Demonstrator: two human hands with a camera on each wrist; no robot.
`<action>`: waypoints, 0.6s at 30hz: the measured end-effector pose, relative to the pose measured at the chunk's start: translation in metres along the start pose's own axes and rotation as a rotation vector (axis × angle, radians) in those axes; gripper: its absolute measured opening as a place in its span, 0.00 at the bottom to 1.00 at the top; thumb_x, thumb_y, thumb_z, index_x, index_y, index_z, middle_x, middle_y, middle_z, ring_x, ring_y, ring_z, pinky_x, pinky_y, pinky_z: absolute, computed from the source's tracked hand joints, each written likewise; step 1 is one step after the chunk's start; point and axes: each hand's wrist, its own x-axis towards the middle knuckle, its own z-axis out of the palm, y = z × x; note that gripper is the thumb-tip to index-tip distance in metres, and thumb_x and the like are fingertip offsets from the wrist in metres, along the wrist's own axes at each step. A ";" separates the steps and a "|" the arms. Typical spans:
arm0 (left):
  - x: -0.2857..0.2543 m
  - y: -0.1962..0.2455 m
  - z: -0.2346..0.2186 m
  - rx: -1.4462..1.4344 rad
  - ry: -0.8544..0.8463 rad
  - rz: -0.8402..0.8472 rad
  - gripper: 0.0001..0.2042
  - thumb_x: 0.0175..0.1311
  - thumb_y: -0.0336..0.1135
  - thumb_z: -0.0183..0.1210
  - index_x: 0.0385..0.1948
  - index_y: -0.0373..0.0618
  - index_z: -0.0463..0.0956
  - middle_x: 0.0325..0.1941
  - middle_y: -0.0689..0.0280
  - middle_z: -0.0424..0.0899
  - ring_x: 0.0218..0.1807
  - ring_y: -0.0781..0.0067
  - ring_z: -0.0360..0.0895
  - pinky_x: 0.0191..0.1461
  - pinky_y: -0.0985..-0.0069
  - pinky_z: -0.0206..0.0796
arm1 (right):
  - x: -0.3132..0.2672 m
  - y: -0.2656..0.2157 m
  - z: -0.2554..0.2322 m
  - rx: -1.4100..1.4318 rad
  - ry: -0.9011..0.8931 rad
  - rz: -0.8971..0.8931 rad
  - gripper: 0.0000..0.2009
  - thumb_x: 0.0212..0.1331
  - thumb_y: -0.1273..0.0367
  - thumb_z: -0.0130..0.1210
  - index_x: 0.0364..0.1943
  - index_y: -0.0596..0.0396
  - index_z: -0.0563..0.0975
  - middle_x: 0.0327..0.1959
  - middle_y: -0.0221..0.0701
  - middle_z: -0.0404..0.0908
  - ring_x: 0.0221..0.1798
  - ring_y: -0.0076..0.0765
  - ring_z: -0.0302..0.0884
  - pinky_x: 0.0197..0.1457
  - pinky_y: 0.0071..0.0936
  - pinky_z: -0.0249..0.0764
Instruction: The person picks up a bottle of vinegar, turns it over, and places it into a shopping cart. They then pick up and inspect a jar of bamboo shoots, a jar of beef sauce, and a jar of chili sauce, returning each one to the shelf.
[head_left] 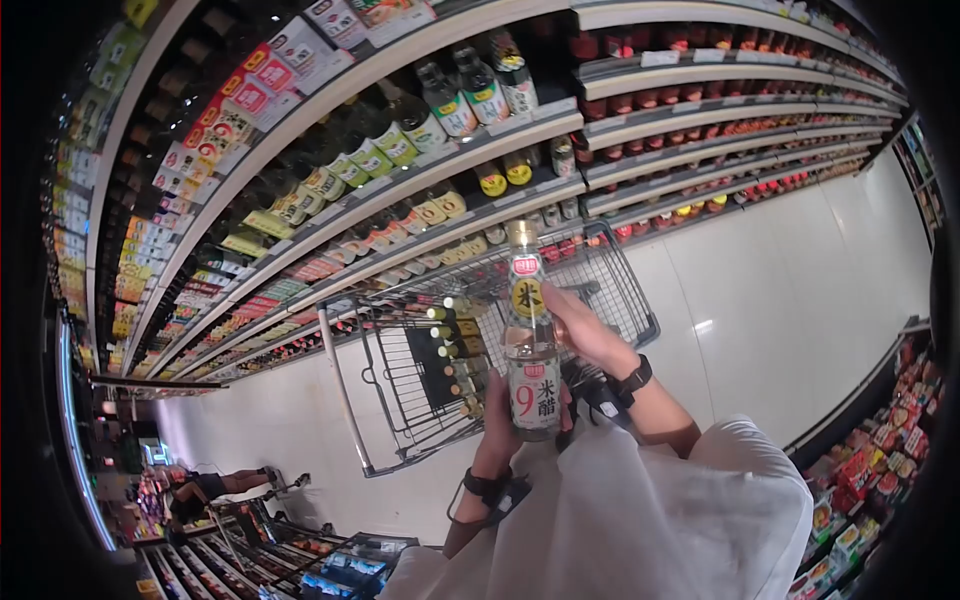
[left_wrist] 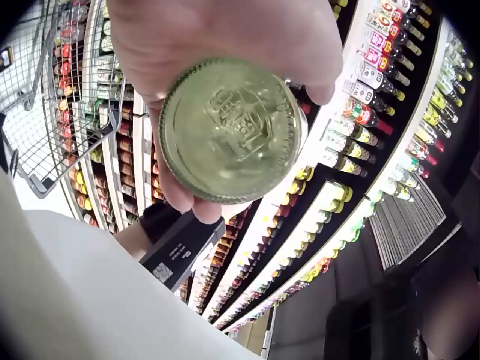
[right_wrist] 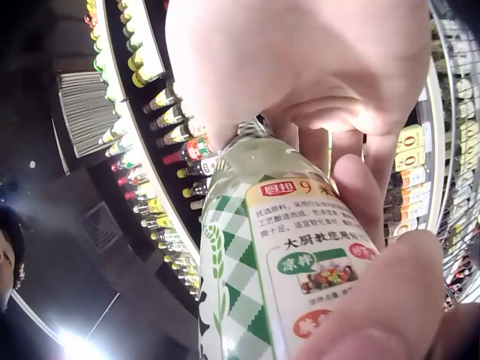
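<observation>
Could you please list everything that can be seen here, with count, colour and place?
vinegar bottle: one, clear with a white, red and green label, held upright over the cart.
shopping cart: one, grey wire, in the aisle ahead, with several bottles standing in it.
shelves: long rows, white-edged, full of dark and yellow-labelled bottles, across the aisle.
floor: white, glossy.
shirt: one, white, on the person.
left hand: grips the bottle's base.
right hand: grips the bottle near its neck; black wrist strap.

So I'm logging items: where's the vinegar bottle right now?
Centre of the head view, the vinegar bottle is upright in both hands, left hand at its base, right hand higher, before the shopping cart.
</observation>
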 end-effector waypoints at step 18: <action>0.003 -0.002 0.003 0.309 0.165 0.023 0.34 0.76 0.64 0.33 0.60 0.39 0.68 0.47 0.50 0.82 0.38 0.56 0.85 0.41 0.64 0.80 | -0.004 -0.001 0.012 0.211 0.090 -0.010 0.26 0.78 0.49 0.37 0.55 0.57 0.77 0.36 0.30 0.83 0.33 0.24 0.77 0.34 0.20 0.72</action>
